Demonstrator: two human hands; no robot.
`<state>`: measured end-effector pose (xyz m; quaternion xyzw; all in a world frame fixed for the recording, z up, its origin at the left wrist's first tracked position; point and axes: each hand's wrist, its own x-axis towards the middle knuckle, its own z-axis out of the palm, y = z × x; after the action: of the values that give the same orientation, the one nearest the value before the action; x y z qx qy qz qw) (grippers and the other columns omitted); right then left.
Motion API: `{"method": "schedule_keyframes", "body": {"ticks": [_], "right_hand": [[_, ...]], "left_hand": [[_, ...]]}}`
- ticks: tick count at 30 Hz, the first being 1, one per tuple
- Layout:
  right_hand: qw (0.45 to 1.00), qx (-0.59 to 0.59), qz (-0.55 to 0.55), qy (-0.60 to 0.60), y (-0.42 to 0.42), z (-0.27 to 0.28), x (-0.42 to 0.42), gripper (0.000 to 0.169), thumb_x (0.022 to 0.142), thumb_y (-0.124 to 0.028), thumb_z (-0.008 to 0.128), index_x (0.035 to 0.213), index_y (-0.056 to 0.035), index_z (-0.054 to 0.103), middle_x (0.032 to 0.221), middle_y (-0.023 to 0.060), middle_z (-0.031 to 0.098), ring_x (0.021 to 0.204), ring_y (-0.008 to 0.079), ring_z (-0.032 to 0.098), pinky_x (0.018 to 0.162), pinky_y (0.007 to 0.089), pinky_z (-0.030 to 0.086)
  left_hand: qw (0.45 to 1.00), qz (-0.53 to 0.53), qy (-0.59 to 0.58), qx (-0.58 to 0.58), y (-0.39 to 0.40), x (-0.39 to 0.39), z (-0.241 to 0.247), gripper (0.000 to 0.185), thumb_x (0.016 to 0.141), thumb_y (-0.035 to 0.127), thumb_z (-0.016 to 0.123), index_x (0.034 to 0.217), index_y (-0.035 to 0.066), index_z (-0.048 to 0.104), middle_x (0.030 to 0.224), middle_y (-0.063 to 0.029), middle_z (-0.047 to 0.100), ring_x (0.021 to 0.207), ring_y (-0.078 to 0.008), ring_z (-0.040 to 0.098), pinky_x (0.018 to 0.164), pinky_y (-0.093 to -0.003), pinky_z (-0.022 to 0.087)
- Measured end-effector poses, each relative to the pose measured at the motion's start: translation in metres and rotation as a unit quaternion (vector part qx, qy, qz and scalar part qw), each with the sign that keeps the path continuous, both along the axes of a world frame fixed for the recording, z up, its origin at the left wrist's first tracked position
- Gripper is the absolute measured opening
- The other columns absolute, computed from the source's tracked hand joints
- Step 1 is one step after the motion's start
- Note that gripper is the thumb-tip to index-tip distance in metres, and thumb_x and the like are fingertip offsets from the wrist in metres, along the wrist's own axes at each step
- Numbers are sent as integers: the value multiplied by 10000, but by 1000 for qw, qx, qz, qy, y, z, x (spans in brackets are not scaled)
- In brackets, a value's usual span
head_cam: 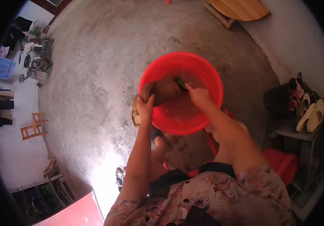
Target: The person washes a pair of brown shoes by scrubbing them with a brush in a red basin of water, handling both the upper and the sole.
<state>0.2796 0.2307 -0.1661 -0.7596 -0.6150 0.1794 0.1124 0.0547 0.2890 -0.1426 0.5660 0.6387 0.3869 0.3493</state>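
A large round red plastic basin (179,128) with some water in it stands before me. My left hand (146,106) grips one end of a brown shoe (164,89) at the basin's left side, thumb on top. My right hand (200,97) is over the basin, closed around a green thing (181,84), perhaps a brush, that touches the shoe's other end; its shape is mostly hidden. Another tan shoe (135,117) lies outside the basin, beside my left wrist.
Pale shoes (315,117) stand on a grey shelf (296,133) at the right, above a red bucket (290,166). A wooden tabletop (239,10) leans at the upper right. Dark slippers (119,178) lie on the concrete floor; a small wooden chair (34,126) is at the left.
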Motion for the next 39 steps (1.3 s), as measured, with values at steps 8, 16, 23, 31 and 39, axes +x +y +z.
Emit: {"method": "schedule_keyframes", "body": {"ticks": [8,16,23,31,39], "right_hand": [[762,-97,-292,570,-9,14,0,373,878,-169,460,1248,-162,501,632,26,517,561,107,502,434,304,403],[873,13,-282,397,0,-40,-29,382,863,-173,464,1240,-132,505,782,152,610,657,258,572,597,367,452],[953,-10,-234,191,17,-15,-38,399,862,-216,459,1259,-192,483,860,254,602,811,402,590,720,471,456],[973,-50,-189,127,2,2,-41,444,859,-243,474,1301,-240,424,774,229,614,761,400,598,681,495,457],[890,94,-200,398,4,-38,-18,350,835,-120,511,1178,-57,547,989,201,627,912,259,612,803,323,454]], "left_hand": [[993,33,-96,-58,13,-10,-9,473,738,249,677,1027,-83,504,967,-206,587,913,-280,565,797,-358,433],[993,40,-82,-74,11,-18,-22,500,744,268,670,1043,-89,488,961,-216,581,900,-283,561,802,-358,430],[997,18,-63,-40,-1,4,-10,506,748,251,665,1078,-79,469,967,-224,580,927,-295,561,814,-359,427],[992,32,-111,-55,-4,1,-7,465,741,214,669,1064,-62,480,985,-188,577,897,-249,559,794,-336,437],[955,45,-263,-129,8,-20,-33,421,714,175,694,1015,-50,502,941,-127,579,844,-203,557,738,-308,454]]}}
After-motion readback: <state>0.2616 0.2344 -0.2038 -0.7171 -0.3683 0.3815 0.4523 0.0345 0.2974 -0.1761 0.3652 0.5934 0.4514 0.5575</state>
